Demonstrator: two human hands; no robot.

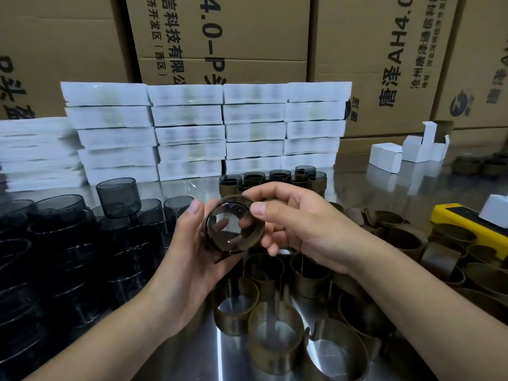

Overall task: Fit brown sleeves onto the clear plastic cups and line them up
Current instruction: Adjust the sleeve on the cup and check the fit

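Holding the work up over the steel table [220,353], I have one clear plastic cup [231,226] between both hands, its open mouth turned toward the camera and a brown sleeve [236,199] wrapped around its wall. My left hand [189,243] cradles it from the left and below with the fingers curled round the body and the thumb raised beside the rim. My right hand [299,224] pinches the brown sleeve at the upper rim between thumb and forefinger, and its other fingers are loosely bent under the right side. I judge the cup light, thin-walled and slick, so it should flex if squeezed across the mouth. The safer hold is around the body near the base, where it is stiffest. The sleeve looks like a thin paper band, easy to crease or tear at its edge, so I would push it on with fingertips spread around the rim, not pull it at one spot. Whether it is fully seated I cannot tell from this angle. Bare cups [118,198] crowd the left of the table, loose sleeves [275,334] lie below and to the right, and sleeved cups [275,176] stand together at the back, where I expect this one belongs.
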